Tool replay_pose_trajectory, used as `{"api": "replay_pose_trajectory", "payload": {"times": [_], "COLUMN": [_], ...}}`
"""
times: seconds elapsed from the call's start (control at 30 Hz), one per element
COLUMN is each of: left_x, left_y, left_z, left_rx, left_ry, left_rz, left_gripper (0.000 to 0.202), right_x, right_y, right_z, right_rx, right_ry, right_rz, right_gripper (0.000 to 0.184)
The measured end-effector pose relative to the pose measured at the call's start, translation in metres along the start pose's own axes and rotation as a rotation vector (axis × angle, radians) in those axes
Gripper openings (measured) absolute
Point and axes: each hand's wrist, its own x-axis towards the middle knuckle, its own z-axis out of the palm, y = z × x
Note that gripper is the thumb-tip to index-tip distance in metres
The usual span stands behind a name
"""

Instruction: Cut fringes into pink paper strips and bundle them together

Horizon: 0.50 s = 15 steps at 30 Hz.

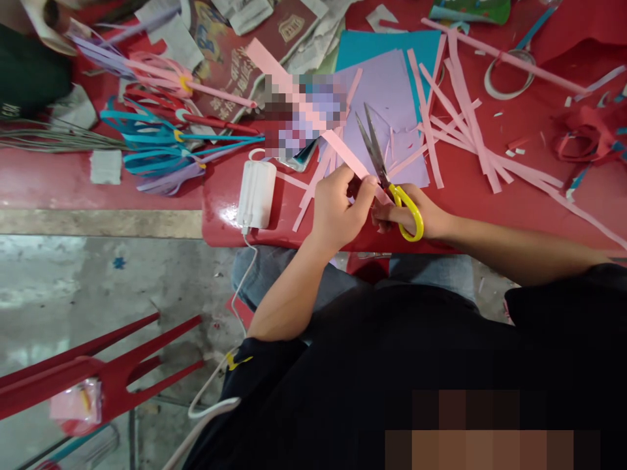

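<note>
Between the thumb and fingers of my left hand (337, 205) is a pink paper strip (345, 153), which slants up and to the left. My right hand (426, 209) has yellow-handled scissors (409, 212) in its grip, their blades pointing up and a little apart. The strip's lower end passes close to my right fingers; whether they touch it I cannot tell. Beyond both hands lie lilac paper sheets (377, 78) on a teal sheet (350, 47). Several cut pink strips (465, 117) are scattered to the right of the scissors.
A white power bank (257, 194) with a cable stands near the edge of the red table (220, 222). Paper flowers (151, 134) in teal, pink and lilac lie on the left. A tape roll (509, 75) is at the back right. A red stool (112, 385) lies lower left.
</note>
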Motion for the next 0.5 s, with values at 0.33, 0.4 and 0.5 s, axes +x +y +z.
{"api": "replay_pose_trajectory", "payload": {"times": [0.33,0.4,0.5], "left_x": [0.0009,0.0005,0.0003], "left_y": [-0.0034,-0.0038,-0.0047], "left_z": [-0.0003,0.0003,0.0012], "left_rx": [-0.039,-0.028,-0.004], "left_ry": [0.018,0.018,0.020], "left_rz": [-0.034,-0.012,0.010], "left_gripper": [0.043,0.044,0.046], "right_x": [0.0004,0.0006,0.0008], "right_y": [0.0050,0.0053,0.0051], "right_z": [-0.0015,-0.0018,-0.0019], "right_rx": [-0.012,-0.008,-0.011], "right_ry": [0.020,0.012,0.006], "right_rz": [0.019,0.014,0.013], "right_gripper": [0.025,0.025,0.026]}}
